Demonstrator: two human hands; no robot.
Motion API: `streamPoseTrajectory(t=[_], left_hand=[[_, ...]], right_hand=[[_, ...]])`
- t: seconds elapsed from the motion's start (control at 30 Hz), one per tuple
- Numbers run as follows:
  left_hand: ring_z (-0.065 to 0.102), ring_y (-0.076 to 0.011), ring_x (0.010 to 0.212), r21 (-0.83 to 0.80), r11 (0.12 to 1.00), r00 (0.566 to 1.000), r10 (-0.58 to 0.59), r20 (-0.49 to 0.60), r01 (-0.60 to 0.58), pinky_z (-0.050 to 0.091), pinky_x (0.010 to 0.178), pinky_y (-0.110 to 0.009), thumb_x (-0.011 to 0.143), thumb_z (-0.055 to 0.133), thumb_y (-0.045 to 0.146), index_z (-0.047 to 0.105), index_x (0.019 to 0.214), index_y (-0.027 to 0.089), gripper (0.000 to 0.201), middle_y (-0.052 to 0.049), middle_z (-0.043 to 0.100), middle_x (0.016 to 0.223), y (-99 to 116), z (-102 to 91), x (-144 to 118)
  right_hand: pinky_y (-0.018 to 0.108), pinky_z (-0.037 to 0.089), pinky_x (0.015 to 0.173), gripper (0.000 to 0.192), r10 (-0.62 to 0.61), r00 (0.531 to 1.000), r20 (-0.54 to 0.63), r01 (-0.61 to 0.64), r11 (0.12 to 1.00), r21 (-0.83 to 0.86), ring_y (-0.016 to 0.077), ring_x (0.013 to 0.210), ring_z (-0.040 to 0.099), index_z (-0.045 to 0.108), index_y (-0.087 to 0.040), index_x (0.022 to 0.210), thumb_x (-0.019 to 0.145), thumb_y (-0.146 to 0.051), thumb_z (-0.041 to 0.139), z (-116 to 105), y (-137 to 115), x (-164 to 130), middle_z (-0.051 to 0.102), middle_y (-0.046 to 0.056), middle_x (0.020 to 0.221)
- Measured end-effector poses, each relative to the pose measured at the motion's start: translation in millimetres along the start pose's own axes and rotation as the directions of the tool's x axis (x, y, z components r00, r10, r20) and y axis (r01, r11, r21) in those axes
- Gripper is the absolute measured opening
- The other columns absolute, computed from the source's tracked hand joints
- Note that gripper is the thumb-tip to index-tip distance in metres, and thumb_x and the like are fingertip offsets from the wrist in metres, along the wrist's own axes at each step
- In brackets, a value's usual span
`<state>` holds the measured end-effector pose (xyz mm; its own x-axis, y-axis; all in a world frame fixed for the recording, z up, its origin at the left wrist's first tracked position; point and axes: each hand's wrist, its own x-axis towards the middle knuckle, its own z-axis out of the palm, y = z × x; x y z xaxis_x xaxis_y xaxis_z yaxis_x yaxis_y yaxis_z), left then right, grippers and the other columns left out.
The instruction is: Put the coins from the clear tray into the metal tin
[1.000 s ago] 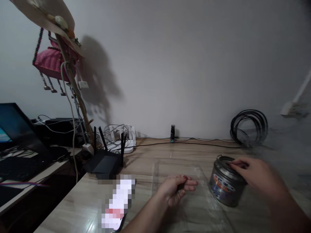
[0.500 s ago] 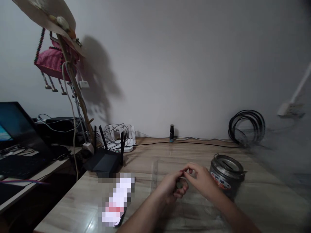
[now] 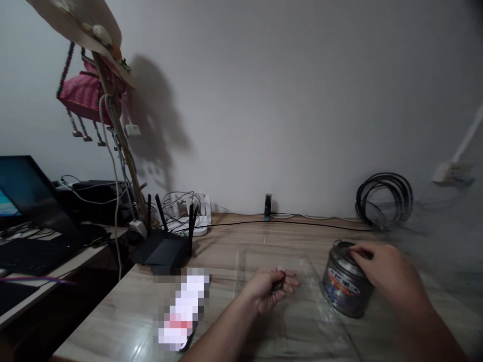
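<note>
Resting on the wooden table (image 3: pixel 234 236), a round metal tin (image 3: pixel 344 285) with a red-and-white printed label sits at the right edge of a clear plastic sheet (image 3: pixel 302 322); the right hand (image 3: pixel 388 274) lies over the tin's top, fingers (image 3: pixel 358 250) touching the lid near its rim, not clamped around the body; the tin stands slightly tilted toward the viewer. Well apart from it, the left hand (image 3: pixel 269 289) hovers low over the plastic sheet, loosely curled with thumb and forefinger pinched on some small dark pieces (image 3: pixel 278 284), perhaps coins, though the blur makes that uncertain. The two hands are apart, the tin between them and closer to the right one.

To the left of the left forearm lies a pixelated phone-like object (image 3: pixel 183 311); behind it stands a black router (image 3: pixel 163 247) with upright antennas; a white power strip (image 3: pixel 188 211) tangled with cables sits near the wall; a small dark bottle (image 3: pixel 267 206) stands against the wall; a coil of black cable (image 3: pixel 384 200) leans at the far right; a laptop (image 3: pixel 22 211) occupies the lower desk on the left, below a pink woven bag (image 3: pixel 85 93) hanging from a stand under a straw hat (image 3: pixel 81 22).
</note>
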<state>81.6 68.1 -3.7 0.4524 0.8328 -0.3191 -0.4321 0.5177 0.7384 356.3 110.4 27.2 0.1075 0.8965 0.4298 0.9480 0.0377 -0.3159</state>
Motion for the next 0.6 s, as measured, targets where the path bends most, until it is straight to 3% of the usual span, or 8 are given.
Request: streamPoseTrajectory(t=[0.07, 0.13, 0.2, 0.27, 0.33, 0.47, 0.53, 0.6], left_hand=[[0.044, -0.0033, 0.039, 0.125, 0.991, 0.998, 0.035, 0.047, -0.041, 0.019, 0.034, -0.016, 0.081, 0.053, 0.025, 0.059, 0.080, 0.008, 0.018, -0.003, 0.060, 0.060, -0.7, 0.9, -0.4], [0.038, -0.0026, 0.035, 0.231, 0.970, 0.993, 0.050, 0.109, -0.074, 0.011, 0.034, -0.018, 0.078, 0.057, 0.036, 0.059, 0.079, 0.010, 0.026, 0.000, 0.057, 0.054, -2.0, 2.3, -1.6], [0.034, -0.0022, 0.033, 0.285, 0.955, 0.990, 0.043, 0.135, -0.080, 0.009, 0.034, -0.018, 0.074, 0.059, 0.042, 0.058, 0.081, 0.012, 0.031, 0.003, 0.054, 0.052, -3.1, 4.1, -3.4], [0.031, -0.0019, 0.032, 0.287, 0.954, 0.991, 0.047, 0.125, -0.081, 0.008, 0.035, -0.019, 0.073, 0.058, 0.044, 0.056, 0.081, 0.013, 0.031, 0.004, 0.052, 0.051, -3.1, 6.0, -5.7], [0.031, -0.0016, 0.032, 0.265, 0.962, 0.993, 0.041, 0.112, -0.070, 0.008, 0.036, -0.019, 0.073, 0.056, 0.039, 0.056, 0.080, 0.014, 0.026, 0.005, 0.051, 0.051, -1.7, 7.8, -7.8], [0.041, -0.0026, 0.039, 0.238, 0.971, 0.994, -0.050, 0.097, 0.026, 0.012, 0.036, -0.017, 0.067, 0.054, 0.018, 0.059, 0.086, 0.011, 0.021, 0.001, 0.056, 0.059, 1.8, 8.9, -8.8], [0.043, -0.0031, 0.040, 0.236, 0.971, 0.994, -0.061, 0.087, 0.039, 0.013, 0.036, -0.017, 0.065, 0.053, 0.014, 0.059, 0.090, 0.009, 0.026, -0.001, 0.060, 0.062, 1.6, 7.4, -7.1], [0.042, -0.0031, 0.038, 0.239, 0.971, 0.995, -0.027, 0.092, 0.004, 0.012, 0.036, -0.018, 0.066, 0.056, 0.016, 0.057, 0.090, 0.010, 0.024, -0.003, 0.063, 0.066, 0.1, 5.2, -4.5]], right_hand=[[0.043, 0.045, 0.070, 0.033, -0.027, 0.982, -0.187, 0.036, 0.998, 0.044, 0.0312, 0.084, 0.059, 0.069, -0.023, 0.080, 0.077, -0.043, 0.043, -5.3, -26.7, -8.6, 0.068, 0.013, 0.089], [0.041, 0.046, 0.075, 0.039, -0.124, 0.965, -0.230, 0.167, 0.970, 0.177, 0.0279, 0.085, 0.059, 0.069, -0.021, 0.084, 0.078, -0.046, 0.040, -4.2, -54.3, -18.3, 0.068, 0.011, 0.091], [0.035, 0.047, 0.072, 0.038, -0.299, 0.953, -0.043, 0.293, 0.882, 0.370, 0.0220, 0.078, 0.060, 0.069, -0.020, 0.087, 0.079, -0.044, 0.041, 4.6, -80.8, -28.7, 0.068, 0.008, 0.086], [0.030, 0.047, 0.066, 0.031, -0.467, 0.869, 0.167, 0.325, 0.791, 0.518, 0.0185, 0.072, 0.060, 0.070, -0.020, 0.086, 0.079, -0.038, 0.045, 16.6, -103.0, -37.7, 0.068, 0.006, 0.078], [0.030, 0.046, 0.064, 0.027, -0.517, 0.824, 0.233, 0.318, 0.761, 0.565, 0.0187, 0.070, 0.060, 0.070, -0.020, 0.078, 0.079, -0.034, 0.046, 24.7, -115.9, -42.4, 0.066, 0.005, 0.072], [0.033, 0.047, 0.068, 0.029, -0.345, 0.934, 0.092, 0.257, 0.829, 0.497, 0.0213, 0.074, 0.061, 0.068, -0.022, 0.075, 0.080, -0.036, 0.043, 15.6, -99.4, -34.9, 0.069, 0.008, 0.079], [0.035, 0.046, 0.072, 0.031, -0.136, 0.986, -0.094, 0.158, 0.938, 0.308, 0.0239, 0.083, 0.060, 0.068, -0.022, 0.082, 0.080, -0.037, 0.041, 3.7, -72.7, -25.3, 0.069, 0.009, 0.089], [0.038, 0.045, 0.068, 0.032, 0.032, 0.987, -0.159, -0.018, 0.996, 0.085, 0.0264, 0.080, 0.060, 0.069, -0.021, 0.084, 0.078, -0.037, 0.042, -6.2, -43.8, -15.5, 0.068, 0.010, 0.088]])
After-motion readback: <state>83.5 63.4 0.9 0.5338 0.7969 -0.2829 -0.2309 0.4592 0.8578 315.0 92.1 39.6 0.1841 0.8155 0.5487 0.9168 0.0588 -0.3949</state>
